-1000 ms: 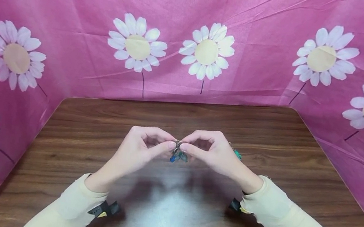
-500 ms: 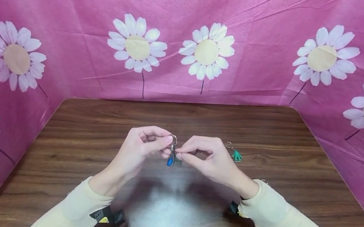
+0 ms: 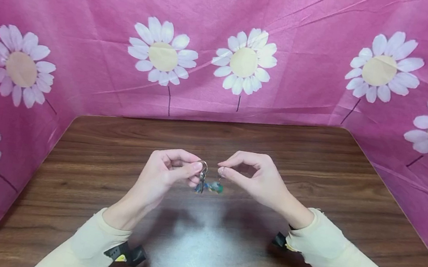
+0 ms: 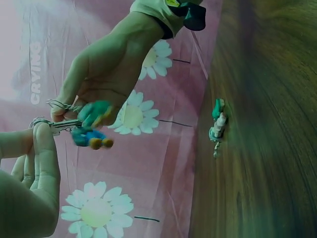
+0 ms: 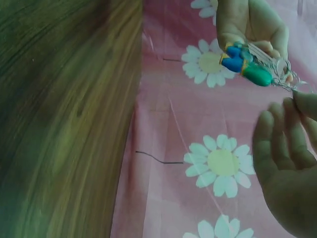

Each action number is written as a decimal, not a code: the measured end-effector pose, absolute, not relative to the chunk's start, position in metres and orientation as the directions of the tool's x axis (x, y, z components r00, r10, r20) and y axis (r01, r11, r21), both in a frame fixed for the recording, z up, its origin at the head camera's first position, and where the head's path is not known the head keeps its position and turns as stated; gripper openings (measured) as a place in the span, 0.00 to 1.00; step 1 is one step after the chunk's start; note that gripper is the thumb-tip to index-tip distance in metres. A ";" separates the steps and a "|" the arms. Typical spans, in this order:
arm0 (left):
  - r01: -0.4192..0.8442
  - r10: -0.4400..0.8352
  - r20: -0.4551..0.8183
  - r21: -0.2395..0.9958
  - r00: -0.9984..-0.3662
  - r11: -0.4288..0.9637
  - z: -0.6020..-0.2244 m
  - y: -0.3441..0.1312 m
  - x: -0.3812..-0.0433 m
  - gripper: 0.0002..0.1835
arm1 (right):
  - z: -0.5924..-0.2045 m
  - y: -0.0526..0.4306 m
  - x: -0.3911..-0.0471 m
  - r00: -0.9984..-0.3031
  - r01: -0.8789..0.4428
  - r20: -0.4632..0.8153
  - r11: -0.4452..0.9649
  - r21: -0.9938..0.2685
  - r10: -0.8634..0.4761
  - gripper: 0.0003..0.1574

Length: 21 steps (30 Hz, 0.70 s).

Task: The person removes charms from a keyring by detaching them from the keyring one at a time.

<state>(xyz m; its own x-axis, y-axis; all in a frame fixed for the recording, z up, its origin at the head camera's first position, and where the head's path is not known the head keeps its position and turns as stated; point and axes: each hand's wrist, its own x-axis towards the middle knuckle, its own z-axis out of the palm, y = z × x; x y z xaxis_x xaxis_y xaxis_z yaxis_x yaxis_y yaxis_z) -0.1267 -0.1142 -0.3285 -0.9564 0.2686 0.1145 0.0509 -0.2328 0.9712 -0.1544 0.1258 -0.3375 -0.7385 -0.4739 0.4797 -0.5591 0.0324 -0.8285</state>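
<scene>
My left hand point(image 3: 165, 174) pinches a large metal key ring point(image 3: 204, 168) between thumb and fingers. Flat metal pieces point(image 4: 67, 126) and a blue charm with yellow ends point(image 5: 233, 63) hang close below it. Facing it, a short gap to the right, my right hand point(image 3: 257, 178) pinches the small ring point(image 4: 57, 104) of a keychain by fingertip and thumb. From that ring a green charm point(image 5: 257, 75) dangles on a short chain, blurred in the head view and overlapping the blue charm. Both hands are raised above the wooden table point(image 3: 123, 139).
Another keychain, with a green and whitish figure point(image 4: 219, 119), lies on the table; in the head view the right hand hides it. A pink cloth point(image 3: 100, 8) printed with white daisies surrounds the table's back and sides.
The hands met at the key ring; the right hand dipped, then moved up and right, away from the left, with the green charm's ring in its fingers. The left hand stays nearly still.
</scene>
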 end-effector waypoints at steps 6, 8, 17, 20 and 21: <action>0.075 0.311 0.119 0.986 -0.943 -0.148 -0.330 -0.117 -0.127 0.07 | -0.341 0.136 -0.164 -0.768 -0.438 0.317 0.095 -0.894 -0.556 0.06; 0.091 0.343 0.122 0.990 -0.931 -0.106 -0.331 -0.118 -0.127 0.08 | -0.347 0.140 -0.171 -0.780 -0.365 0.254 0.087 -0.927 -0.572 0.05; 0.121 0.454 0.123 0.992 -0.883 -0.035 -0.340 -0.122 -0.128 0.09 | -0.392 0.159 -0.208 -0.788 -0.050 -0.070 0.177 -0.983 -0.612 0.19; 0.122 0.464 0.119 0.992 -0.878 -0.023 -0.343 -0.123 -0.128 0.09 | -0.407 0.164 -0.219 -0.789 0.015 -0.151 0.227 -0.974 -0.596 0.22; 0.123 0.466 0.118 0.992 -0.877 -0.018 -0.344 -0.124 -0.128 0.09 | -0.411 0.165 -0.222 -0.789 0.025 -0.163 0.234 -0.972 -0.592 0.22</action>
